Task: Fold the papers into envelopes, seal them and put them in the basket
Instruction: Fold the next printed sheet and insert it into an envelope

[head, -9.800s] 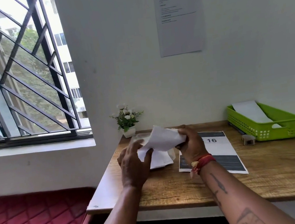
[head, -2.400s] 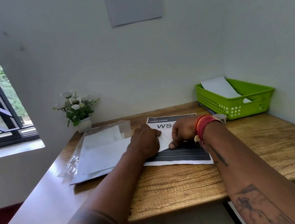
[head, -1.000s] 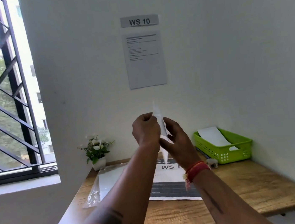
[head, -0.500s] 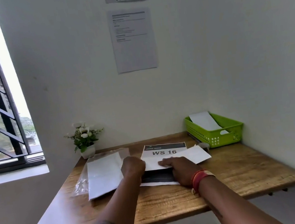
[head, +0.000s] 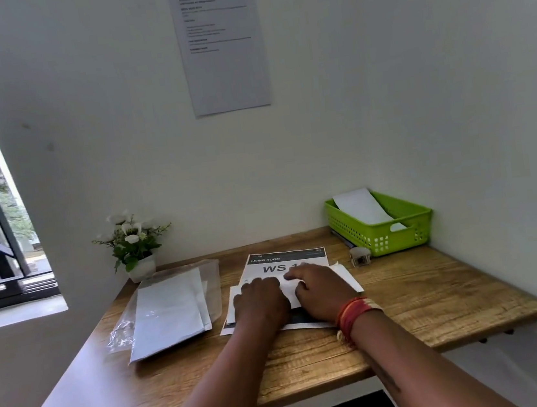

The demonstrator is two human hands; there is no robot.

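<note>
On the desk point(head: 439, 287), over the printed WS sheet point(head: 285, 258): white paper point(head: 345, 276) pinned flat under left hand point(head: 260, 300) and right hand point(head: 320, 290), fingers curled, pressing. Best to line up edges first, then crease outward, firm. Green basket point(head: 379, 235) waiting far right.

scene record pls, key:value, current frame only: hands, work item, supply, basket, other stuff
left hand: pressing on the paper, grip unclear
right hand: fingers bent onto the paper
paper: white, flat on the printed sheet
supply: paper stack on a clear plastic sleeve, left of the hands
basket: green, back right, holds one envelope
other: flower pot; small tape roll by the basket
surface: wooden table
</note>
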